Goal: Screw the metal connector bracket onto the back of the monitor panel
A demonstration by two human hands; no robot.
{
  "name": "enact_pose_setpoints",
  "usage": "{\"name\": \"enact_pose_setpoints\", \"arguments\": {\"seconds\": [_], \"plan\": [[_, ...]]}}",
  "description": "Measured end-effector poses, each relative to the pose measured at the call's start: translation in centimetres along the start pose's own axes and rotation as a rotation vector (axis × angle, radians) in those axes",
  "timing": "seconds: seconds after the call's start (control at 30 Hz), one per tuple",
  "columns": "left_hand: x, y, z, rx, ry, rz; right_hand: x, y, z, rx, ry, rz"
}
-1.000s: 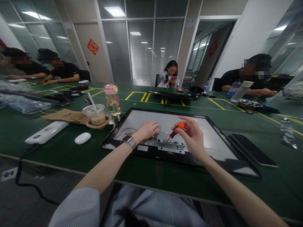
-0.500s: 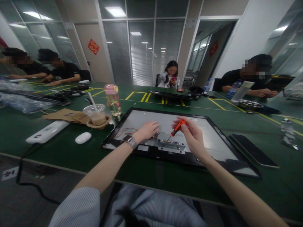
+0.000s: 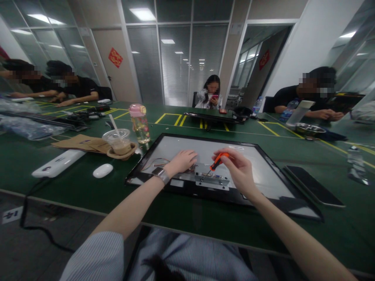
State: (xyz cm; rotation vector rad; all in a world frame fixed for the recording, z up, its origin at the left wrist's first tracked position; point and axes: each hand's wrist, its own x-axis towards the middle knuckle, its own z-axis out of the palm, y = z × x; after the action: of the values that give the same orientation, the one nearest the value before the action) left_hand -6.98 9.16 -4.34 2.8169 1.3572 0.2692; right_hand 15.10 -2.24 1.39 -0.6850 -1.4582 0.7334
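A flat display panel (image 3: 263, 171) with a black frame and pale back lies on the green table in front of me. Near its front edge sits a metal bracket (image 3: 213, 180) with a small circuit board and connectors. My right hand (image 3: 241, 169) grips an orange and black screwdriver (image 3: 218, 160), tilted, its tip down at the bracket; whether it sits in a screw I cannot tell. My left hand (image 3: 183, 160) lies flat on the panel at the bracket's left, fingers stretched out. Thin cables (image 3: 155, 163) run along the panel left of that hand.
Left of the panel stand a pink-lidded bottle (image 3: 140, 123), an iced drink cup (image 3: 117, 138) in a carton holder and a white mouse-like case (image 3: 103, 170). A white power strip (image 3: 58, 163) lies farther left. A black phone (image 3: 315, 185) is at right. Several people sit around the table.
My right hand has shifted slightly down and its fingers have turned a little around the screwdriver handle. My left hand and the panel stay in place.
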Motion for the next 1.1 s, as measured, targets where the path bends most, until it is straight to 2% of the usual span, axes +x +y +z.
{"name": "enact_pose_setpoints", "arguments": {"seconds": [0.23,0.63,1.1], "plan": [[0.10,-0.04,0.19,0.028,0.017,0.011,0.13,0.05,0.11,-0.012,0.006,-0.079],[0.01,0.26,-0.29,0.016,-0.022,-0.016,-0.01,-0.23,0.38,0.041,0.055,-0.080],[0.20,-0.22,0.45,0.047,0.007,0.034,-0.28,-0.05,0.12,-0.070,-0.024,-0.063]]}}
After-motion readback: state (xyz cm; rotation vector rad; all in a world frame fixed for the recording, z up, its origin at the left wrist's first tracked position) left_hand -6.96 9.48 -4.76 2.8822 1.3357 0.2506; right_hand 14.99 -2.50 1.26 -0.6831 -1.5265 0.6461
